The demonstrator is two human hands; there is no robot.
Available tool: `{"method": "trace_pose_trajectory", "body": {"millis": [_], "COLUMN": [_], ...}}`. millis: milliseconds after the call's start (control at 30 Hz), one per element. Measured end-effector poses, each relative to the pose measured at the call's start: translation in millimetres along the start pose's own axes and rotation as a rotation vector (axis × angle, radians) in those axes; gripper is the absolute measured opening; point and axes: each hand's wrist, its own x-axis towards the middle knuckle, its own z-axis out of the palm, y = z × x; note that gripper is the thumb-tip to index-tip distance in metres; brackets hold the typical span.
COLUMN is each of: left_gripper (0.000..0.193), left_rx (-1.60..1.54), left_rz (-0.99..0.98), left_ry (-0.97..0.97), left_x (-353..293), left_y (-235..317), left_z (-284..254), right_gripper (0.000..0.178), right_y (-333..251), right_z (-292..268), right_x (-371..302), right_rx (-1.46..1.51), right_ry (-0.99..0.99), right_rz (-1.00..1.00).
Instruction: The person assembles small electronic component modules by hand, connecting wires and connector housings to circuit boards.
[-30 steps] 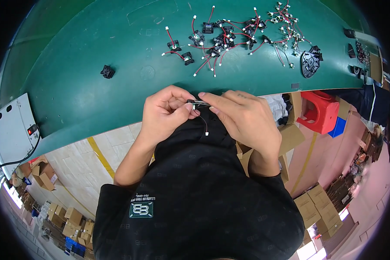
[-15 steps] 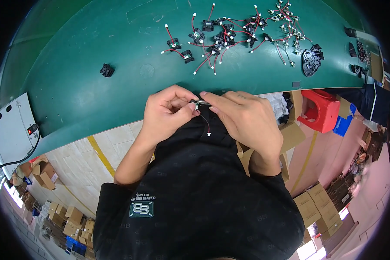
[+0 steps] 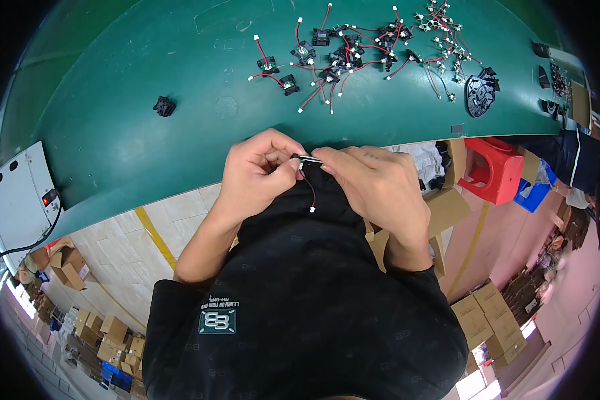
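Observation:
My left hand (image 3: 255,175) pinches a small black part with a circuit board (image 3: 301,167) between thumb and fingers, close to the table's near edge. From it hangs a thin dark red wire (image 3: 311,191) ending in a white plug (image 3: 312,209). Metal tweezers (image 3: 310,159) are gripped in my right hand (image 3: 385,190), their tips against the part. My fingers hide most of the part and the tweezers' far end.
On the green table (image 3: 123,157), several black modules with red wires (image 3: 345,57) lie in a cluster. A single black module (image 3: 164,106) sits to the left, and a black molded shell (image 3: 481,93) to the right. A red stool (image 3: 492,170) stands beyond the near edge.
My right index finger has drawn back to the right, baring more of the tweezers. The hanging wire and its white plug have swung slightly left. My left hand stays nearly still.

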Motion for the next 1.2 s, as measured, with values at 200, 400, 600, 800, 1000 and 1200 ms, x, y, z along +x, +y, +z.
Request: {"method": "trace_pose_trajectory", "body": {"millis": [200,400,600,800,1000,1200], "left_gripper": [0.013,0.011,0.016,0.020,0.019,0.018], "left_rx": [0.086,-0.019,0.035,0.168,0.182,0.422], "left_rz": [0.079,0.113,0.233,0.287,0.188,0.219], "left_ry": [0.019,0.128,0.036,0.123,0.158,0.184], "left_x": [-1,0,2,0,-1,2], "left_y": [-5,-1,1,-2,5,9], "left_z": [8,9,6,7,11,7], "right_gripper": [0.018,0.027,0.020,0.017,0.015,0.014], "right_y": [-1,-3,2,1,1,-2], "right_z": [-14,-47,-2,14,16,27], "right_x": [1,-9,4,7,7,8], "right_rx": [-0.010,0.166,0.416,0.509,0.582,0.463], "right_ry": [-0.015,-0.058,0.110,0.083,0.076,0.111], "right_rz": [0.017,0.245,0.208,0.294,0.353,0.279]}}
